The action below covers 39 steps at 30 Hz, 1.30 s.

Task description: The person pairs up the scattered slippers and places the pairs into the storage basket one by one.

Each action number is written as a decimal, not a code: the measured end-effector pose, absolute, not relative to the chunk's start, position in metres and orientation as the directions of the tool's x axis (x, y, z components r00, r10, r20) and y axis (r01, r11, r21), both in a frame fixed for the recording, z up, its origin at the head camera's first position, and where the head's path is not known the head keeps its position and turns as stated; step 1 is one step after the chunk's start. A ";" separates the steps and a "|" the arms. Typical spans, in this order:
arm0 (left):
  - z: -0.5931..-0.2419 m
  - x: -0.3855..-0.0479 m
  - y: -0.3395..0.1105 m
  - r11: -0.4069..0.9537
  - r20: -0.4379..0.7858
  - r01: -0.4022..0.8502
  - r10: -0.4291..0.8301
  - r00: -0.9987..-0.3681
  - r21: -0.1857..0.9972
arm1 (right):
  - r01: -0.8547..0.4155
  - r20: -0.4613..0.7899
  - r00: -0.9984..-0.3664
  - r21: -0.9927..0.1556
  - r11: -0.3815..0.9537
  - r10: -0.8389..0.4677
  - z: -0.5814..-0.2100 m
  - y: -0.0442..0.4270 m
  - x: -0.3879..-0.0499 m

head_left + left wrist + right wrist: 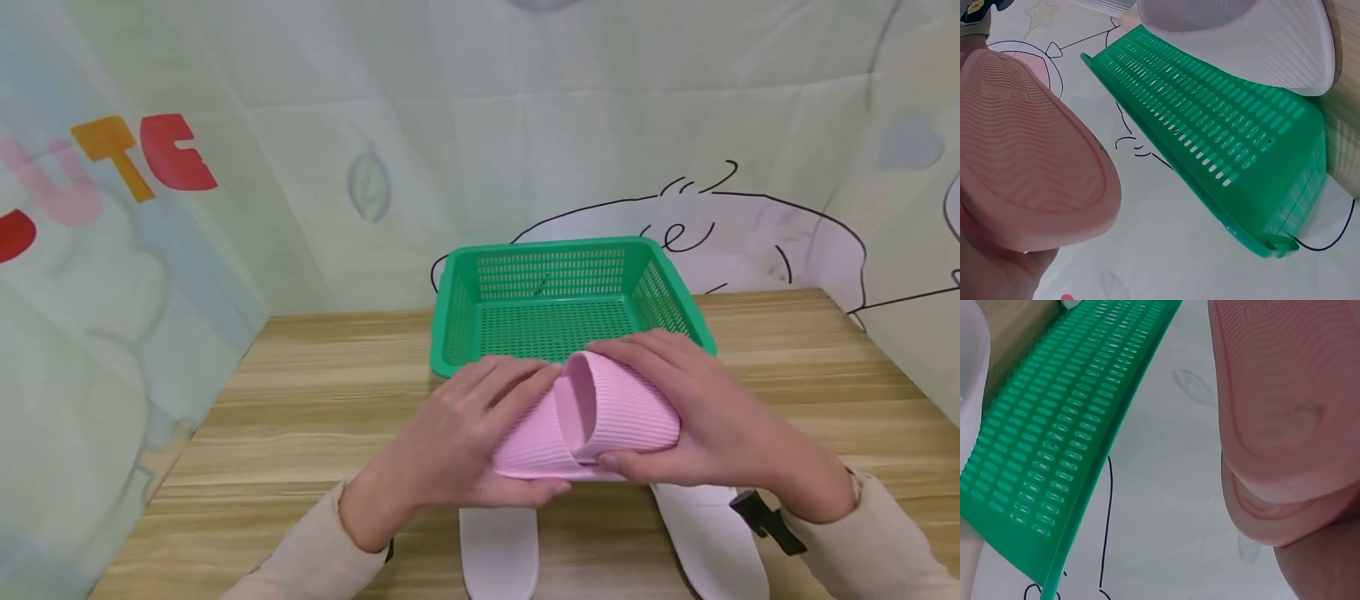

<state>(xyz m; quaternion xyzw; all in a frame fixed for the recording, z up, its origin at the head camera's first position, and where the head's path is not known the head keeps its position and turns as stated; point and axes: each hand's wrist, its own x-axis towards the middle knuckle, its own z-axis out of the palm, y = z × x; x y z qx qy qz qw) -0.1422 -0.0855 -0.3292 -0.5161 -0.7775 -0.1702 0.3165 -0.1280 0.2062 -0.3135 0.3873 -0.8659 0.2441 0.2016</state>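
Observation:
Two ribbed pink slippers (637, 408) are held up together over the table, pressed close to each other. My left hand (465, 433) grips the left part of the pair, thumb below and fingers over the top. The right part is gripped by my right hand (697, 408), with its thumb at the lower edge. One wavy-patterned pink sole (1041, 150) fills the left of the left wrist view. In the right wrist view two pink soles (1285, 419) overlap. The palms are mostly hidden behind the slippers.
Just beyond the hands, a green perforated basket (457, 325) stands on the wooden table (337, 375), nothing visible inside it. Two white slippers lie nearer, one left (498, 550) and one right (712, 533). A printed cloth (300, 167) hangs behind the table.

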 end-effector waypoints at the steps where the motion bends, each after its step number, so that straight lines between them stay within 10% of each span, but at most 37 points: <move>1: -0.330 -0.142 -0.085 0.408 0.667 0.911 0.695 -0.267 -0.061 | -0.765 0.534 -0.623 -0.265 0.587 -0.571 -0.313 0.206 -0.128; 23: -0.348 -0.151 -0.130 0.590 0.528 0.800 0.647 -0.551 0.112 | -0.747 0.502 -0.651 -0.293 0.597 -0.569 -0.311 0.228 -0.133; 39: -0.362 -0.151 -0.148 0.605 0.417 0.790 0.694 -0.586 0.103 | -0.691 0.513 -0.704 -0.338 0.639 -0.491 -0.304 0.249 -0.152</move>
